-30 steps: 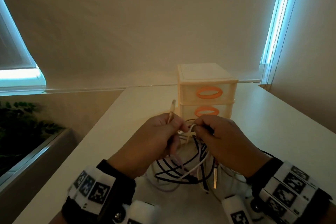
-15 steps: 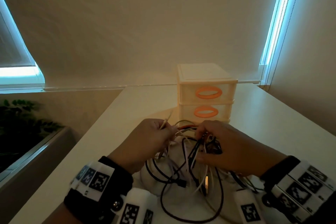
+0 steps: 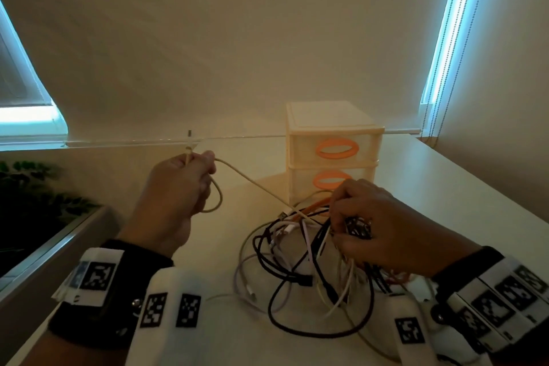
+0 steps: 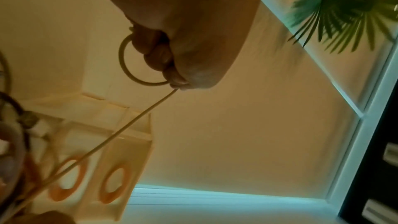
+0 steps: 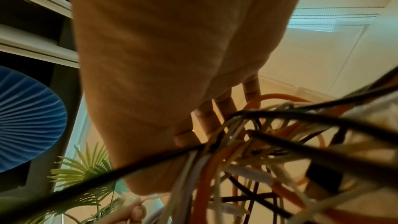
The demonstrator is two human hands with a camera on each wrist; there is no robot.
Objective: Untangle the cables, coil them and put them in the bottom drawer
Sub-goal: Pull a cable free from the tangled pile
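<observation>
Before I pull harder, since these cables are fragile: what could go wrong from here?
1. The beige cable runs taut from your left hand into the tangle; more pull may tighten a knot rather than free it.
2. Your right hand grips many cables at once, which may pin that cable too.
3. The tangle lies right in front of the drawer unit; a jerk could knock it.
</observation>
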